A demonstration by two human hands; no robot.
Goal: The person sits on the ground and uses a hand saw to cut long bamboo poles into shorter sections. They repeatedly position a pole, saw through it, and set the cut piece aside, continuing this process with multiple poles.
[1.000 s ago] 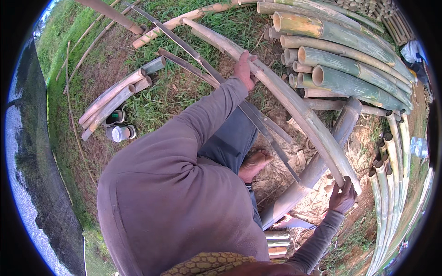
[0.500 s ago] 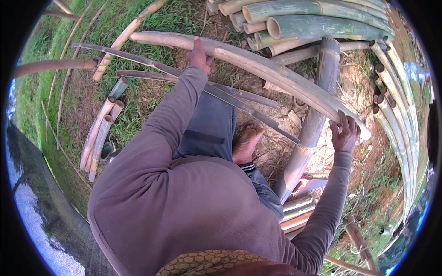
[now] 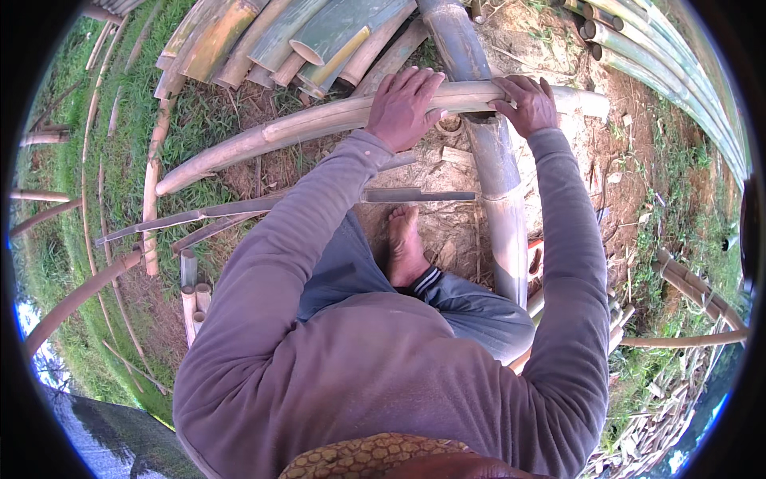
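both hands grip a long pale bamboo pole (image 3: 319, 124) lying across, far side. left hand (image 3: 403, 108) wrapped over it w/ fingers curled, right hand (image 3: 528, 104) clamped on it just right of that. pole rests on a thick grey bamboo trunk (image 3: 495, 184) running near-to-far. bare foot (image 3: 407, 243) near. bamboo stack (image 3: 263, 40) far left, thin strips (image 3: 199, 219) left. dirt open on right.

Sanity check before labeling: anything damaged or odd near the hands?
Nothing broken. Both hands, left hand and right hand, grip a pale split bamboo piece laid across a grey pole; a bare foot sits close below.
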